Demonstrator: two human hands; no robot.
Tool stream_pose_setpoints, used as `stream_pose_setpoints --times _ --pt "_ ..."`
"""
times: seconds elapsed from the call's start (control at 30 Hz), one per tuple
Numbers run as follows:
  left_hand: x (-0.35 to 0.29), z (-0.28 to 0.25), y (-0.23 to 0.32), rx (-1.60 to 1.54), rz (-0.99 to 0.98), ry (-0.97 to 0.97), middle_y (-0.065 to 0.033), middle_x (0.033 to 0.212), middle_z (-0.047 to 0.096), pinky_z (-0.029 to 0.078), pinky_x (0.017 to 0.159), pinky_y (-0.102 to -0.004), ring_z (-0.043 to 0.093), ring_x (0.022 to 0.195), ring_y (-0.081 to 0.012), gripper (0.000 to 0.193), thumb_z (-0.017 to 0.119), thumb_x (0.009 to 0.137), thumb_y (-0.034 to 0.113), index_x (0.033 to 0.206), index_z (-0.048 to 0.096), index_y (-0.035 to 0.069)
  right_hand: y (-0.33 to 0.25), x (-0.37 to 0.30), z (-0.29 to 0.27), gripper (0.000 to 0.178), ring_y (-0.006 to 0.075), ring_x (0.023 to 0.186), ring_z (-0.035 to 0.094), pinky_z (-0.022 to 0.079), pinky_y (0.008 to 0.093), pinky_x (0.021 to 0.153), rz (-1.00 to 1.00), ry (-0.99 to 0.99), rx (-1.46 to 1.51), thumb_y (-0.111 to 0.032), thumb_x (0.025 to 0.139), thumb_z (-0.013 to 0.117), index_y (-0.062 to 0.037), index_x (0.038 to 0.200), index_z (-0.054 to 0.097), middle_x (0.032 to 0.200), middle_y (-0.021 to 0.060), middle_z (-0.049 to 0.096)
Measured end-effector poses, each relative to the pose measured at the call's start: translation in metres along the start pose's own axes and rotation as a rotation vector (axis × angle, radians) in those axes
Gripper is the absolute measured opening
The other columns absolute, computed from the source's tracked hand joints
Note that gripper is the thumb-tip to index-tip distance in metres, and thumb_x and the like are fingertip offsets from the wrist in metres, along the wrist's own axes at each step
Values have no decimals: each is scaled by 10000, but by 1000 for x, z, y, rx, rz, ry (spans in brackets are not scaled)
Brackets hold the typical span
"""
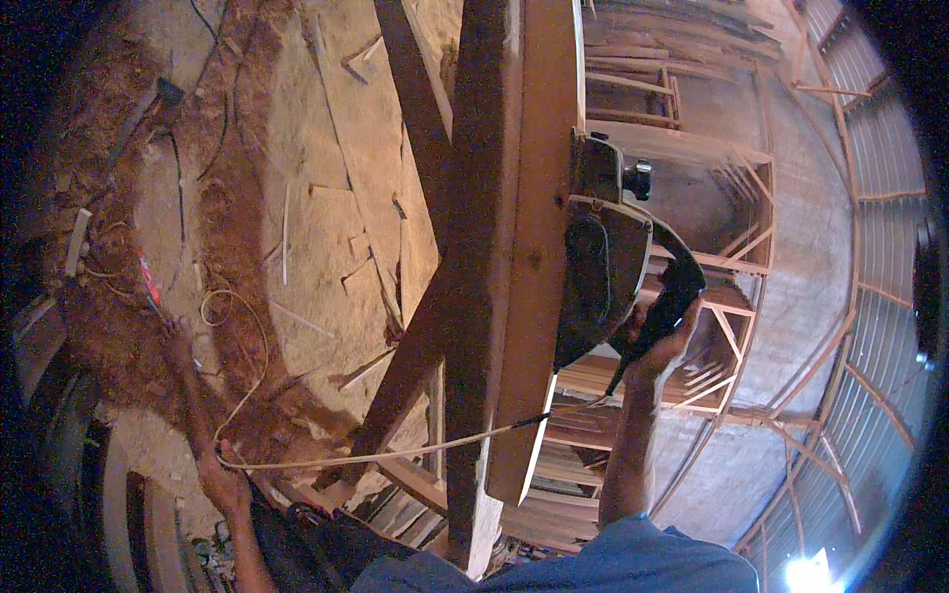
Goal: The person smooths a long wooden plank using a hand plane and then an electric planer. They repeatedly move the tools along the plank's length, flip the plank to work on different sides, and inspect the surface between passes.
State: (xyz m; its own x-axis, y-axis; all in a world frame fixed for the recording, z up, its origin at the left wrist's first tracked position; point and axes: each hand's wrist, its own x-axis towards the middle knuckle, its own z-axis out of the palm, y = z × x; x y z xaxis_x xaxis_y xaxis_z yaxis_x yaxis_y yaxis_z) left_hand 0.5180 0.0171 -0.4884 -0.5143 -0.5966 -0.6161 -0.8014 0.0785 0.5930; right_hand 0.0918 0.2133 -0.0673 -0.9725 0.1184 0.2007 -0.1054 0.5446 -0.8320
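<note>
One cord (366,461) across beam (531,247), wood scraps (79,242) leftward — right fingers (640,319) around black tool (593,272), left hand (228,482), fingers unclear

The right hand (668,341) gripped a black electric planer (593,272) against a wooden beam (527,257). A yellowish cable (386,457) bent at the left hand (225,482).

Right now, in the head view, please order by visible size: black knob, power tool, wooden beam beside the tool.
1. Wooden beam
2. Power tool
3. Black knob, on the tool
The differences look clear.
</note>
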Motion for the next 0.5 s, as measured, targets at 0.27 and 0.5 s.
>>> stream_pose_setpoints --times 0.27,0.5 --pt "11 13 2 -64 -19 63 -227 1047 710 499 877 -499 647 983 -422 426 608 1017 406 1122 707 5 -20 52 57 606 138 421 472 393 295 403 -21 70 100 -641 1070 359 -103 1148 626 608 28 553" --pt "28 17 -5 -85 193 68 -209 1003 697 502 862 -498 646 957 -409 392 646 981 386 1036 712 3 -47 124 123 565 175 611 602 511 328 546 -102 -54 43 -603 1048 490 -82 1173 669 776 42 636"
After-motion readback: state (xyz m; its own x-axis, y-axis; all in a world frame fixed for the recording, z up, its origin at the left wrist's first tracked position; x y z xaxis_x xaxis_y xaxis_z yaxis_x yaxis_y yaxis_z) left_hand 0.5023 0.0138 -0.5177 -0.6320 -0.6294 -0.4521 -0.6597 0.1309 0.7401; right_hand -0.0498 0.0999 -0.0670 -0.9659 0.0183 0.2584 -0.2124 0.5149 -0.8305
